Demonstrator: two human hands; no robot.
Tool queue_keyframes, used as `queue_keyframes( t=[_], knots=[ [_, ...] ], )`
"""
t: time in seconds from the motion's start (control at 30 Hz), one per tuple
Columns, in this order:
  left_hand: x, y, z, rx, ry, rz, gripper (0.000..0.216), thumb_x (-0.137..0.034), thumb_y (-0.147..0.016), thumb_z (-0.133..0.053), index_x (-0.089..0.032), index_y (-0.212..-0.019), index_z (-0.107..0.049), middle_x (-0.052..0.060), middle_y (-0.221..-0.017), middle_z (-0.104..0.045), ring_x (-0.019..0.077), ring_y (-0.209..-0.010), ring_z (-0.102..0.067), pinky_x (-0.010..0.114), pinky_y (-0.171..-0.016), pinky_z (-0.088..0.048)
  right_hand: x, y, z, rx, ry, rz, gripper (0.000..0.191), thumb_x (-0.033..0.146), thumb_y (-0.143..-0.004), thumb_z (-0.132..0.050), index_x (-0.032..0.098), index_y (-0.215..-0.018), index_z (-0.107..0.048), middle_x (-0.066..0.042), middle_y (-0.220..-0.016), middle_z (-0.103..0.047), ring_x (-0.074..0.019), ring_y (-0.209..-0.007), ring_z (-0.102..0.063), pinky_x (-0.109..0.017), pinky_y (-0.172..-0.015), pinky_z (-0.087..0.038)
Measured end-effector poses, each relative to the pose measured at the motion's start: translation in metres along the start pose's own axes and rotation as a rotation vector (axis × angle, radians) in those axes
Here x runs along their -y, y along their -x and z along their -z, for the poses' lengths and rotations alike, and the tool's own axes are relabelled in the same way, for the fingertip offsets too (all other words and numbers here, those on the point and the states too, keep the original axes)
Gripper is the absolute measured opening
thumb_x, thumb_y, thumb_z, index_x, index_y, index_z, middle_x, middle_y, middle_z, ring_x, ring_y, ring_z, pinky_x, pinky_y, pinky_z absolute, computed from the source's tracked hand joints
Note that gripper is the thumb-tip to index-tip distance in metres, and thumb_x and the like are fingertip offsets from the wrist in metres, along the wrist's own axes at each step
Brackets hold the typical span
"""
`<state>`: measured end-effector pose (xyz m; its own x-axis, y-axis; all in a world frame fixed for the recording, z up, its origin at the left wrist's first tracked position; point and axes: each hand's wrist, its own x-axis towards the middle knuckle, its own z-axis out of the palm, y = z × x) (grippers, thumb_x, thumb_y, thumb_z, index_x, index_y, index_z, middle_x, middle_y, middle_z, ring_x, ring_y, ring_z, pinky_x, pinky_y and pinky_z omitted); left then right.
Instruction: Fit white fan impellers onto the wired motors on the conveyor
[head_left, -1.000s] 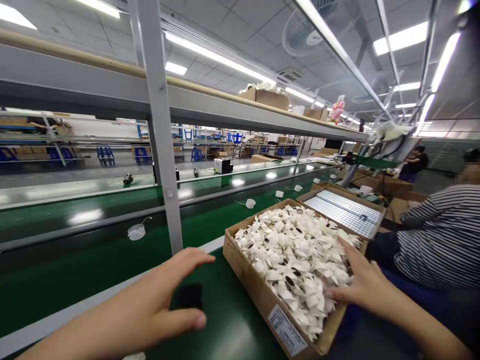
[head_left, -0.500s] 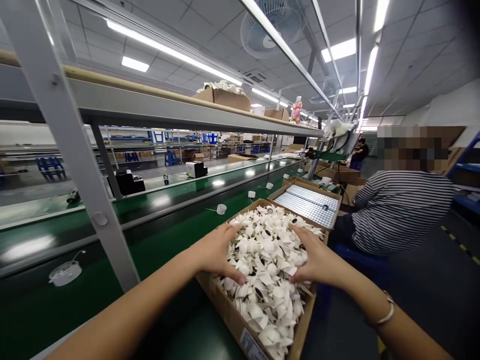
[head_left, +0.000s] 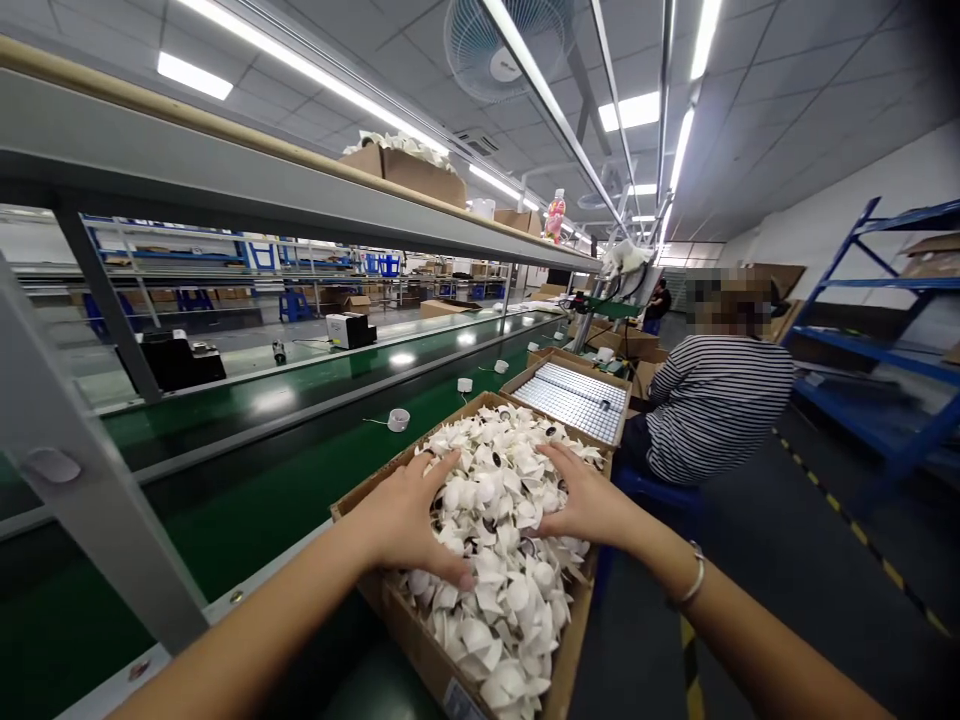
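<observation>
A cardboard box [head_left: 409,625] heaped with small white fan impellers [head_left: 499,565] stands before me at the edge of the green conveyor. On the left side of the heap rests my left hand [head_left: 412,515], its fingers spread and the thumb pointing inward. My right hand [head_left: 589,500] lies at the heap's right side, thumb and fingers apart. Impellers fill the gap between the two hands. Both palms face the pile, and neither hand is closed around a piece. Some fingertips are partly hidden among the impellers.
Behind the box is a second carton with a white grid tray [head_left: 574,400]. White round housings [head_left: 398,420] with wires sit on the green conveyor [head_left: 300,450]. A metal post [head_left: 97,470] rises at left under a shelf [head_left: 262,185]. A person in a striped top [head_left: 720,405] sits at right.
My view has swung to the right, so the surroundings appear farther left. Both hands stay spread on the impeller heap, with only slight shifts.
</observation>
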<state>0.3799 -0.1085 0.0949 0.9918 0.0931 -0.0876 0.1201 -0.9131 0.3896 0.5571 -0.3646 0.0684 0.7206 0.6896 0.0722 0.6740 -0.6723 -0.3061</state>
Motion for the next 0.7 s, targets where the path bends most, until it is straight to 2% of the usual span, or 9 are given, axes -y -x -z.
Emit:
queue_keyframes(
  t=[0.07,0.2,0.4,0.57,0.7],
  knots=[
    [0.000,0.000,0.002,0.014,0.006,-0.001,0.154,-0.087,-0.030,-0.074,-0.037,-0.158,-0.005,0.015,-0.164,-0.014,0.0450,-0.148,-0.022,0.059,-0.117,-0.028,-0.004,-0.003,0.003,0.030,-0.007,0.008,0.129,0.071,-0.053,-0.080,0.022,-0.158,-0.025,-0.013,-0.165,-0.013,-0.0409,-0.144,-0.029,-0.053,-0.114,-0.034],
    [0.001,-0.005,0.005,0.034,0.056,-0.003,0.153,-0.084,-0.032,-0.077,-0.039,-0.158,-0.002,0.011,-0.165,-0.012,0.0449,-0.149,-0.020,0.060,-0.116,-0.031,-0.008,-0.008,0.003,0.023,-0.033,0.079,0.123,0.066,-0.054,-0.082,0.020,-0.156,-0.031,-0.013,-0.160,-0.029,-0.0366,-0.141,-0.036,-0.049,-0.115,-0.036],
    [0.009,-0.011,0.000,0.037,0.092,-0.044,0.151,-0.078,-0.036,-0.080,-0.044,-0.156,0.005,0.009,-0.167,-0.003,0.0460,-0.150,-0.014,0.063,-0.116,-0.026,0.006,0.001,-0.002,-0.080,-0.084,0.177,0.117,0.059,-0.057,-0.083,0.026,-0.155,-0.030,-0.011,-0.157,-0.034,-0.0357,-0.141,-0.037,-0.050,-0.113,-0.037],
    [0.012,-0.010,-0.006,-0.043,0.124,-0.095,0.148,-0.080,-0.036,-0.079,-0.044,-0.156,0.000,0.009,-0.164,-0.013,0.0484,-0.147,-0.019,0.066,-0.115,-0.027,0.025,-0.005,-0.002,-0.161,-0.089,0.288,0.106,0.050,-0.061,-0.081,0.029,-0.153,-0.034,-0.011,-0.152,-0.039,-0.0372,-0.136,-0.042,-0.050,-0.110,-0.040],
    [0.010,-0.010,-0.010,-0.139,0.186,-0.183,0.143,-0.076,-0.041,-0.081,-0.044,-0.156,-0.003,0.008,-0.161,-0.021,0.0454,-0.146,-0.023,0.062,-0.115,-0.031,0.031,-0.017,-0.004,-0.178,-0.119,0.327,0.101,0.048,-0.064,-0.079,0.028,-0.153,-0.034,-0.012,-0.153,-0.038,-0.0360,-0.137,-0.041,-0.051,-0.112,-0.038]
  ],
)
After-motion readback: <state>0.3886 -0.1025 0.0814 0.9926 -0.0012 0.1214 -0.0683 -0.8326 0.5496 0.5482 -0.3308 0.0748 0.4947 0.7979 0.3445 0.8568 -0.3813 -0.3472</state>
